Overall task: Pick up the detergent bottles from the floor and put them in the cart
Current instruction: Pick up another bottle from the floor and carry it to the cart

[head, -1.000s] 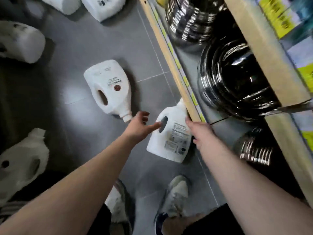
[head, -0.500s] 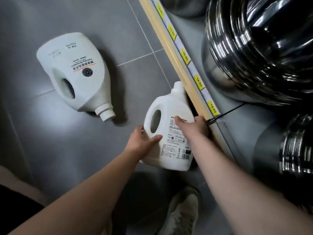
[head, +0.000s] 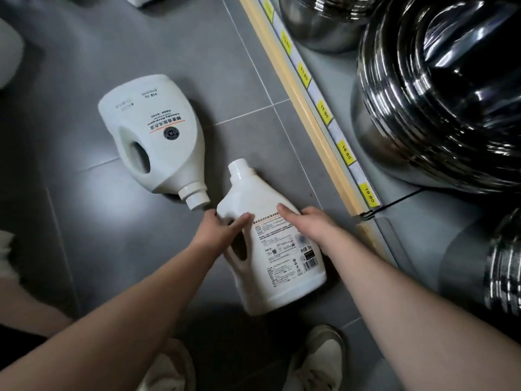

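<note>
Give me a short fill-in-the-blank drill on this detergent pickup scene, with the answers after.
1. Both hands, left hand and right hand, are on the same white ____.
2. The held bottle has its cap pointing ____ from the person.
3. The second bottle lies on the grey ____.
4. The price tags on the shelf edge are coloured ____.

Answers: bottle; away; floor; yellow

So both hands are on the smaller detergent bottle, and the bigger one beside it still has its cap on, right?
Not quite. In the head view the left hand and right hand do hold the smaller bottle, but the bigger bottle has no cap; its threaded neck is bare.
</note>
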`<state>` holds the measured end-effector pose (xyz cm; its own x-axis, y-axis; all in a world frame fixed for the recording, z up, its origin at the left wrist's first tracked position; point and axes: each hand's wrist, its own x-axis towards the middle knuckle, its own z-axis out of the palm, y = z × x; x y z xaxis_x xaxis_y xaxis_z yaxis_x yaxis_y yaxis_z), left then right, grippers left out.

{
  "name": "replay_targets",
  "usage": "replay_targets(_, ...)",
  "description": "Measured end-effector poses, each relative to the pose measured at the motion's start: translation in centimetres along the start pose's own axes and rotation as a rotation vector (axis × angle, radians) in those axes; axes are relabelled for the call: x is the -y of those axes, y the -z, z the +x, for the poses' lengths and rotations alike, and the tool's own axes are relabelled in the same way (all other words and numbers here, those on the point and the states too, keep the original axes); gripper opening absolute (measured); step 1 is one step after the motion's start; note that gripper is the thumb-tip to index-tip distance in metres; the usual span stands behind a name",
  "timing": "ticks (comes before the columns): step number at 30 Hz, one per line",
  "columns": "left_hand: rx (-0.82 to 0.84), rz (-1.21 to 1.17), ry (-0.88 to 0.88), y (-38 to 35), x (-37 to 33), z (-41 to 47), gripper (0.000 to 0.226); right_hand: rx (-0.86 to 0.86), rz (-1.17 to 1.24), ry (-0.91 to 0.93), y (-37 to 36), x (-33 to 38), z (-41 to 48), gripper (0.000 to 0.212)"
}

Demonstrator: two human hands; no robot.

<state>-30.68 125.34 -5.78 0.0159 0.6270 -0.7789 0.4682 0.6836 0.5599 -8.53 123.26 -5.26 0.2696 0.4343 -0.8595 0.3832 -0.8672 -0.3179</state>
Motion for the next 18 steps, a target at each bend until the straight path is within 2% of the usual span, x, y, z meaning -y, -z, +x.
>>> replay_targets(4, 0.024, 0.078, 0.001, 0.2, 0.2, 0.5, 0.092, 0.135, 0.042, -0.100, -0.6, -1.4, -1.2, 0.095)
replay_targets(8, 0.062, 0.148, 0.033, 0.9, 0.5, 1.0, 0.105, 0.266, 0.058, -0.159, -1.4, -2.6, -1.8, 0.101)
replay_targets(11, 0.095, 0.139, 0.033, 1.2, 0.5, 1.4, 0.102, 0.244, 0.192, -0.088, -2.2, -2.3, -1.8, 0.108)
replay_targets(15, 0.095, 0.074, 0.029, 1.1, 0.6, 1.4, 0.086, 0.173, 0.243, -0.017, -3.2, -2.1, -2.1, 0.112)
replay_targets(18, 0.085, 0.075, -0.033, 1.3, 0.0, 1.2, 0.096, 0.126, 0.290, 0.021, -2.9, -2.3, -2.5, 0.112)
